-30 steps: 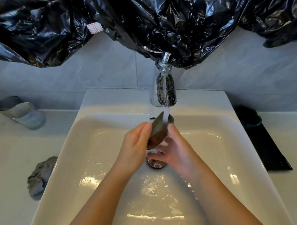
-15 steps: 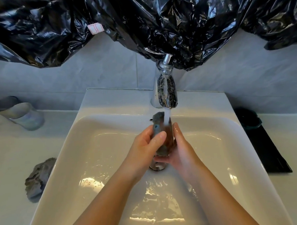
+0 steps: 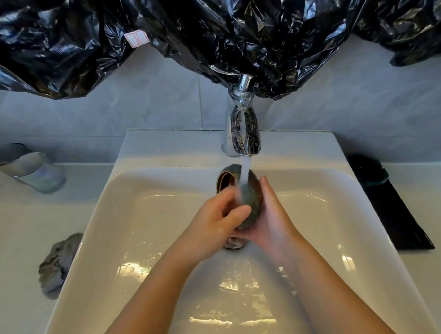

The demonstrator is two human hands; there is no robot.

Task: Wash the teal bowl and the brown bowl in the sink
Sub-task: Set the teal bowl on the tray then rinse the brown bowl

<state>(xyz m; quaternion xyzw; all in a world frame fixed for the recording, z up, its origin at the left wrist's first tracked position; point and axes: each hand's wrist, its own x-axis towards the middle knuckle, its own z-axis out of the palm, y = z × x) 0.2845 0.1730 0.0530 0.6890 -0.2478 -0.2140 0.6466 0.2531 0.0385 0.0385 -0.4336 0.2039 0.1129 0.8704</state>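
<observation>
Directly under the tap the brown bowl stands on edge in the stream. The left hand curls round it and the right hand cups its side (open sink on both sides). The teal bowl sits right of the tap, past the rim.

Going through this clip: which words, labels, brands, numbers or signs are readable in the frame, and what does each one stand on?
No readable text anywhere in this frame.
Sticker on the black plastic sheet: two white panels with red borders, no writing that can be made out.
Tap, cup and brown bowl: no brand or marking shows.
</observation>
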